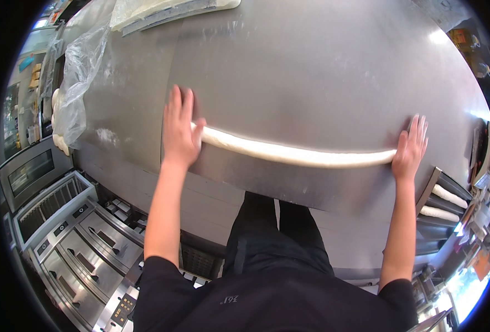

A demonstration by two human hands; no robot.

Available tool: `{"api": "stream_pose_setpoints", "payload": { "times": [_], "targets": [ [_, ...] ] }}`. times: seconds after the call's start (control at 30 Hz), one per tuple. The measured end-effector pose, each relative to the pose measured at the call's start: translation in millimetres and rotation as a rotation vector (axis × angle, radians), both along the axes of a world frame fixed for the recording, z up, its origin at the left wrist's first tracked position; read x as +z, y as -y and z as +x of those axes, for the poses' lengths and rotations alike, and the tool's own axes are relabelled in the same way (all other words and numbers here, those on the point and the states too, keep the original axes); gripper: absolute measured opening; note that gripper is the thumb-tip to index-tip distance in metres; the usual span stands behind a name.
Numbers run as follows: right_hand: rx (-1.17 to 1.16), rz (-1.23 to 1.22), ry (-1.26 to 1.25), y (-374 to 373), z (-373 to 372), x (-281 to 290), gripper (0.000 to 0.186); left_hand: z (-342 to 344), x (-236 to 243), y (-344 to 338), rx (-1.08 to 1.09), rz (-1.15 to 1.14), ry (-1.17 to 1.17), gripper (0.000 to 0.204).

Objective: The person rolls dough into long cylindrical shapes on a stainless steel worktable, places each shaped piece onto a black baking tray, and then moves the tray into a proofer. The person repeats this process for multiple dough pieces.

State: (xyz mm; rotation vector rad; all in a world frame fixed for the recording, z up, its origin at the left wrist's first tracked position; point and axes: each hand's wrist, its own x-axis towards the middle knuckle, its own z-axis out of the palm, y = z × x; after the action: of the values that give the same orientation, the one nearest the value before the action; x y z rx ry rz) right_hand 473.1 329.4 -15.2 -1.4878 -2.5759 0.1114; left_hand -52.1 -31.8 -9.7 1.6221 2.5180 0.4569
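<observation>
A long, pale rope of dough (294,154) lies across the metal worktop (311,72) close to its near edge, bowing slightly toward me. My left hand (182,131) rests at its left end, fingers stretched out and pointing away from me. At the right end, my right hand (411,146) lies with its fingers extended too, the thumb side against the dough. Both palms face down, and each hand covers the tip of the rope beside it.
On the right, a dark grooved baking tray (428,193) holds two dough lengths. Clear plastic sheeting (79,69) drapes over pale dough pieces at the left edge. A plastic-covered tray (173,12) sits at the far side. Steel ovens (84,254) stand lower left.
</observation>
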Motion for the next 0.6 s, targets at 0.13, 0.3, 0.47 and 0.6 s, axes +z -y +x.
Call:
{"api": "stream_pose_setpoints", "payload": {
  "times": [0.13,0.3,0.47,0.6],
  "targets": [
    [-0.078,-0.011,-0.041,-64,-29,-10,0.076,-58,-13,-53,0.061,0.141,-0.002,0.075],
    [-0.031,-0.055,-0.038,-66,-30,-12,0.075,-57,-11,-46,-0.008,0.057,-0.017,0.073],
    [0.037,-0.101,-0.003,-7,-6,3,0.074,-9,-1,12,-0.038,0.013,-0.025,0.082],
    [0.091,-0.109,0.027,37,10,15,0.076,26,7,49,-0.045,-0.001,0.024,0.088]
  ]
}}
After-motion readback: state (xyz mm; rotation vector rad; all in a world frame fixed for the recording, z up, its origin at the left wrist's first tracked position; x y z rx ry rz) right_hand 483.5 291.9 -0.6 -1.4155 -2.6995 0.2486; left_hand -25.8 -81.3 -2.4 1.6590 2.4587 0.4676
